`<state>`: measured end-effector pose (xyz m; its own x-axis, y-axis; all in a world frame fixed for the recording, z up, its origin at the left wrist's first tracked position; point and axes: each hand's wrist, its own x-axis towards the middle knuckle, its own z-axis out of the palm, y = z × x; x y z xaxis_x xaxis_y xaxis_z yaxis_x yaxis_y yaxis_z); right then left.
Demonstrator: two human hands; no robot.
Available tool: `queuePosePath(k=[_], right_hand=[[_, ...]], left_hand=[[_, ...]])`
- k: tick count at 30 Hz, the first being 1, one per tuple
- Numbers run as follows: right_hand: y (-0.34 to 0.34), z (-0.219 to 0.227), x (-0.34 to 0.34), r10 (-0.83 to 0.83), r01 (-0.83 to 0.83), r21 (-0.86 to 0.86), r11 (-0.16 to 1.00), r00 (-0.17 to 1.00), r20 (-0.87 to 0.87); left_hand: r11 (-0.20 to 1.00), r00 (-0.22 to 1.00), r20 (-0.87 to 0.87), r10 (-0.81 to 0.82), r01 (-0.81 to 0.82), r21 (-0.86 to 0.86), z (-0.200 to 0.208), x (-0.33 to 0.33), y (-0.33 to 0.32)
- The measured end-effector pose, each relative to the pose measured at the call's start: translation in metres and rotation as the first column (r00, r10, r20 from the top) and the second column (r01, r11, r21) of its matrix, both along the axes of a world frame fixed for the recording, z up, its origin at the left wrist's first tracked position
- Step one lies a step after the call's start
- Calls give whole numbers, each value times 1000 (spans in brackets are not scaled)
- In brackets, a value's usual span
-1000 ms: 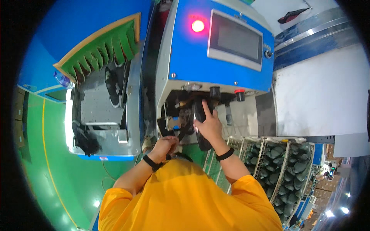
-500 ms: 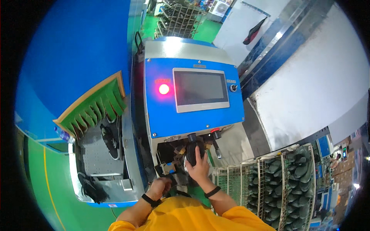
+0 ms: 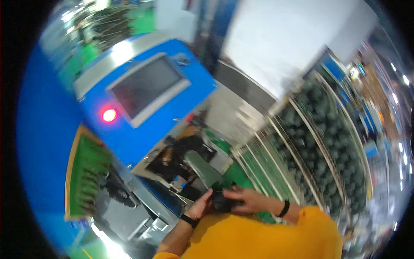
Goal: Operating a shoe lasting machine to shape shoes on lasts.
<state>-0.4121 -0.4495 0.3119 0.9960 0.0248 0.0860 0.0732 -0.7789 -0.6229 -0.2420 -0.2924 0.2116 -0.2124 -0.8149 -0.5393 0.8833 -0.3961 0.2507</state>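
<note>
Both of my hands hold a shoe last [image 3: 202, 168] just in front of my body, below and right of the blue machine [image 3: 142, 95]. Its long smooth green face points up and away from me, toward the machine's underside. Black material, perhaps a shoe upper, covers the end between my hands. My left hand [image 3: 201, 205] closes around the near left side. From the right, my right hand [image 3: 246, 200] grips the black part, its fingers somewhat blurred. Where last and black material meet is hard to make out.
The machine carries a dark screen [image 3: 147, 88] and a lit red lamp [image 3: 109, 115]. At lower left is an opening with a green strip curtain [image 3: 89, 179] and a dark shoe piece [image 3: 114, 190]. To the right, a wire rack [image 3: 297, 151] holds many dark green lasts.
My view has swung right. My right hand has left the machine's underside, and my left hand has come over to join it. Both now hold the last close to me.
</note>
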Motion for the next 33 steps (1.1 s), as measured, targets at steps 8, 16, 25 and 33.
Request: queuePosePath(k=[8,16,25,33], right_hand=[[-9,-54,77,-229,652,746,135,753,-616],[-30,-56,14,-415,377,917,-129,820,-395],[-93,-202,-185,-610,-326,521,-789,512,-604],[-245,-266,-230,-944,-887,325,-328,295,-148]], left_hand=[[1000,1000,-19,7,-7,-13,11,-15,11],[946,941,154,302,-316,78,3,1,42],[909,859,300,414,-408,-85,37,-27,-31],[930,856,381,351,-367,-32,46,-50,-83]])
